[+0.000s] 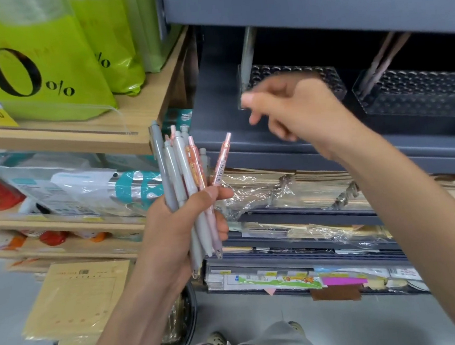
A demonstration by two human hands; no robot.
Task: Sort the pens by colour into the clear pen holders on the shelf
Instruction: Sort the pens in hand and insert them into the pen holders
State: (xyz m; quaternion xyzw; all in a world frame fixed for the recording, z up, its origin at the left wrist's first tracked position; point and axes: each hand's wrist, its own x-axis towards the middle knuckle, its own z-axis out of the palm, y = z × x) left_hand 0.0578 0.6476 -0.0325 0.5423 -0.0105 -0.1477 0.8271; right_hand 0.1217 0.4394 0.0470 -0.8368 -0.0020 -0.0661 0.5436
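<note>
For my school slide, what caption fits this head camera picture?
The left hand grips a bundle of grey and pink pens; the right hand hovers by a clear pen holder.

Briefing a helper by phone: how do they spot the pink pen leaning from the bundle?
Find the left hand, low centre, gripping a bundle of pens. The pink pen sits at its right edge. It alone tilts rightward, away from the upright grey ones.

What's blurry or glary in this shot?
Head view: the right hand is motion-blurred in front of the left holder; the left hand and its pens are sharp; glare glints off the plastic wrap below the shelf.
</note>
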